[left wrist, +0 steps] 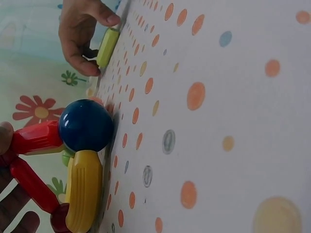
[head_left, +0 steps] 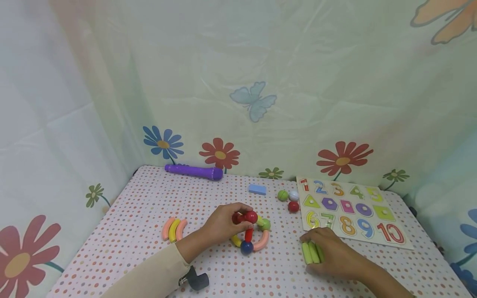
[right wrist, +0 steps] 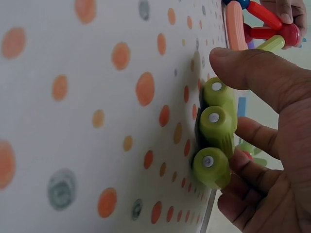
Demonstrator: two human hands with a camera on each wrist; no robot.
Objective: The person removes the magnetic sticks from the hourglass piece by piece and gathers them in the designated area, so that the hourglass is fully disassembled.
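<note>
My left hand (head_left: pixel 225 222) pinches the top of a magnetic stick-and-ball frame at its red ball (head_left: pixel 251 217). Red sticks (head_left: pixel 249 235) slope down from there to a base with a dark blue ball (head_left: pixel 246 247), a green ball (head_left: pixel 265 224), a yellow curved stick (left wrist: pixel 83 191) and a pink curved stick (head_left: pixel 262 241). To the right, my right hand (head_left: pixel 331 252) grips around several light green sticks (right wrist: pixel 216 124) lying side by side on the table. Its thumb is at one end of the row and its fingers curl along the far side.
Two pink curved sticks and a yellow curved stick (head_left: pixel 173 230) lie left of the frame. Beyond it are a blue block (head_left: pixel 257 189), a purple toy microphone (head_left: pixel 193 171), and green, white and red balls (head_left: pixel 293 207). A number puzzle board (head_left: pixel 352 209) occupies the right back of the dotted table.
</note>
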